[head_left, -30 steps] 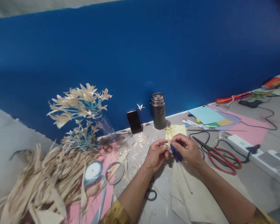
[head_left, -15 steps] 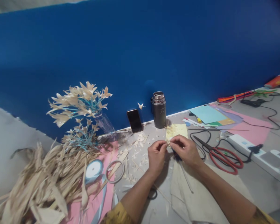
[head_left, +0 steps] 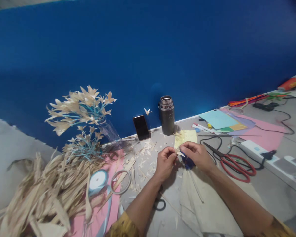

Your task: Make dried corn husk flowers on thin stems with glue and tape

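Above the worktop [head_left: 273, 194] | your left hand [head_left: 165, 163] and right hand [head_left: 198, 155] pinch a pale husk petal [head_left: 180, 153] together | blue-handled tool [head_left: 187, 162] now shows under right fingers; hands barely shifted.

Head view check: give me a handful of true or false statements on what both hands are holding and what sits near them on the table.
1. The left hand and right hand pinch a small pale husk piece between them. True.
2. The red-handled scissors are in the right hand. False: they lie on the table, to the right of that hand.
3. The dark flask stands upright against the blue wall. True.
4. The phone lies flat on the pink paper. False: it leans against the wall, left of the flask.
5. A blue item shows under the right hand's fingers. True.
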Demonstrator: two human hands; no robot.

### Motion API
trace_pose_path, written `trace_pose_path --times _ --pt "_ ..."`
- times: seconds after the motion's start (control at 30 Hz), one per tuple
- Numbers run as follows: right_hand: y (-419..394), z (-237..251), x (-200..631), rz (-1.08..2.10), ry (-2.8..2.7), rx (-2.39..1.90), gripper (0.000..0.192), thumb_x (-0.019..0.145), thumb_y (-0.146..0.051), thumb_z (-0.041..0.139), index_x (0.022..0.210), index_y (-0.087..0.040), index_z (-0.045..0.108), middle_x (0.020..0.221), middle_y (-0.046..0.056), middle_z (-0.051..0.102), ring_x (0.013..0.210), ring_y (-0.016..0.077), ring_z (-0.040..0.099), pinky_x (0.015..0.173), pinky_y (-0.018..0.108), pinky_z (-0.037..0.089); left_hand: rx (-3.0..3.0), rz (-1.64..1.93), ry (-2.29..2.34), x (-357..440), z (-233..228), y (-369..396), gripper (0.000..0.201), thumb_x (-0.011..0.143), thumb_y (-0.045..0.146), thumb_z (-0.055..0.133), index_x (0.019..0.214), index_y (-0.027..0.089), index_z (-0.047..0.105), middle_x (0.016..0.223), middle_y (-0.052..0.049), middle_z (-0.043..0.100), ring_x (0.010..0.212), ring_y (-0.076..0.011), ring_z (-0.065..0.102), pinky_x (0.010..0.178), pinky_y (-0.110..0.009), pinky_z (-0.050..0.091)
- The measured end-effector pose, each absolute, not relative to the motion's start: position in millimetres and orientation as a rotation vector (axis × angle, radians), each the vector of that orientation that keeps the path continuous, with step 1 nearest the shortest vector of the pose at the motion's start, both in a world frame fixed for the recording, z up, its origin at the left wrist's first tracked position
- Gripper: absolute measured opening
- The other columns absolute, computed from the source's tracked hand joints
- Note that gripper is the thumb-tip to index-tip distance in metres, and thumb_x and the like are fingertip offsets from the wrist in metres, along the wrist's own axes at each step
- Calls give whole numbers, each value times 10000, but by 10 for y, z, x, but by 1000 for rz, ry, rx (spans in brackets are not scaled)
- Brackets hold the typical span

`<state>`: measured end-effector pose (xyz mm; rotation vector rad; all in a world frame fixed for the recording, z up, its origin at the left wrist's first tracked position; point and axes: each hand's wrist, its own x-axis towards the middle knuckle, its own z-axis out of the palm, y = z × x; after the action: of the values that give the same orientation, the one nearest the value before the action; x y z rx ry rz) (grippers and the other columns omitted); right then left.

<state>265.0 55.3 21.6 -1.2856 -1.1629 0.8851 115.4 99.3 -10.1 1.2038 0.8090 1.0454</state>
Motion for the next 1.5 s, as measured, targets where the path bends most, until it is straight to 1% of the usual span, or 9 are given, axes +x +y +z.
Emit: trace_pose_path --times 0.1,0.2,0.3,0.47,0.7,0.93,1.13,1.33,1.5 --pt "556 249 2653 1018 -1098 -1275 292 774 -445 727 657 -185 663 571 -15 566 539 129 474 499 258 364 1229 992 764 1140 -140 1005 137 754 281 726 773 173 643 580 24 607 483 -95 490 513 -227 385" --pt "576 232 2658 1050 -1038 -1272 289 714 -405 758 582 -181 633 528 -29 526 520 110 435 490 248 330 1225 953 732 1131 -159 1009 141 764 281 744 776 170 656 589 17 618 500 -98 504 528 -230 390" --pt "609 171 2644 1082 -966 -1259 256 705 -383 745 593 -178 640 520 -33 527 496 93 411 476 236 305 1190 928 696 1125 -148 1006 171 750 289 783 752 165 665 598 5 627 518 -100 521 544 -233 402" --pt "656 95 2586 1211 -879 -1183 333 675 -461 732 557 -184 587 443 -64 424 413 62 296 425 224 216 1090 892 615 1127 -144 1008 250 700 326 861 755 160 682 595 4 632 516 -100 529 548 -238 415" --pt "671 88 2650 1201 -827 -1113 372 707 -506 768 638 -189 586 491 -72 435 431 57 285 415 203 205 983 909 604 1122 -148 1014 386 634 411 933 746 172 652 639 10 651 499 -103 558 514 -238 425" --pt "665 91 2674 1120 -868 -1180 417 735 -559 782 651 -192 603 496 -77 408 436 70 300 401 213 234 968 927 656 1097 -31 1026 448 598 424 948 743 171 607 637 12 649 496 -102 567 508 -230 433" --pt "588 154 2626 996 -1001 -1296 418 728 -552 802 632 -199 599 545 -36 516 475 102 441 434 229 361 960 981 768 761 205 990 447 586 388 953 744 163 601 653 10 653 513 -94 573 494 -207 434" --pt "664 90 2661 945 -1120 -1435 328 743 -486 777 673 -213 611 551 -17 578 453 134 524 418 248 412 717 1206 910 123 270 788 479 576 362 980 761 160 587 702 43 616 515 -51 515 472 -171 393" --pt "961 240 2652 818 -1611 -1527 229 786 -382 689 632 -219 640 543 -10 604 477 144 532 457 253 393 633 1241 917 -137 241 616 439 621 334 967 785 153 603 721 38 602 535 -52 507 503 -178 405"
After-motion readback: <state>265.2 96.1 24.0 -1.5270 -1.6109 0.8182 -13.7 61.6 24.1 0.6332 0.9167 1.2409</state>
